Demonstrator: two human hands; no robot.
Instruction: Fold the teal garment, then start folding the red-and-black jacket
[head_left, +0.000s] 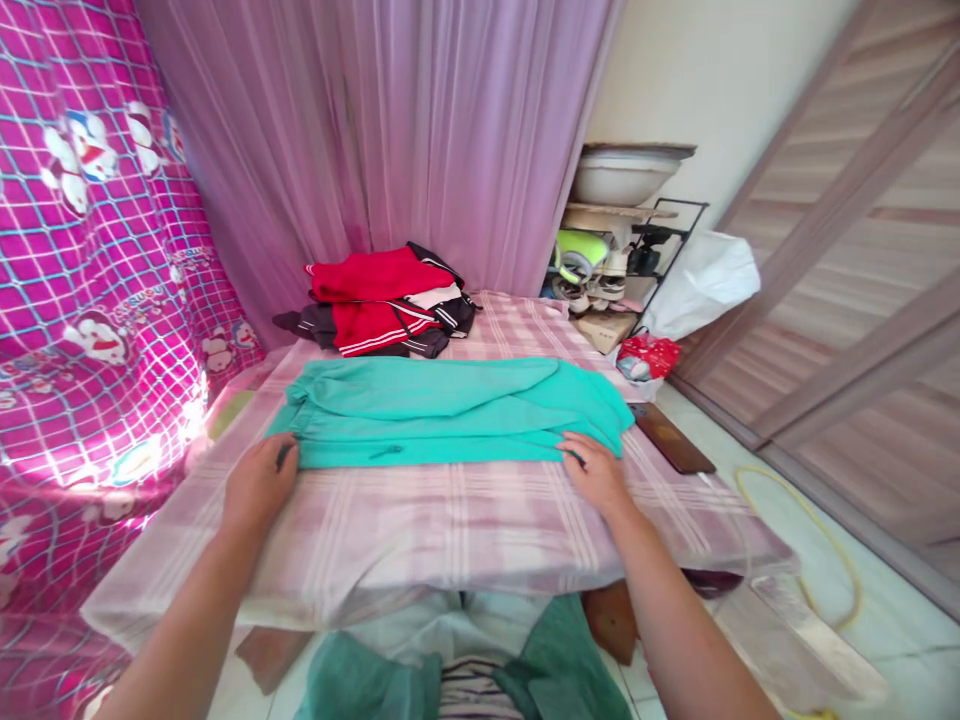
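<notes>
Plaid tablecloth (pixel 420 520), hands (pixel 259 480) (pixel 596 472) apart at garment (pixel 442 405)

One left hand (pixel 264 480) and one right hand (pixel 596 476), two in all, are touching one teal garment (pixel 450 400). Beyond the hands, one heap of clothes (pixel 382 280) is lying on one worktop (pixel 450 515). Right of the right hand, one phone (pixel 677 442) is lying; farther beyond that hand, one basin (pixel 626 181), one white bag (pixel 709 285) and one red bag (pixel 651 353) are showing. Left of the left hand, one pink patterned cloth (pixel 112 250) is hanging.
</notes>
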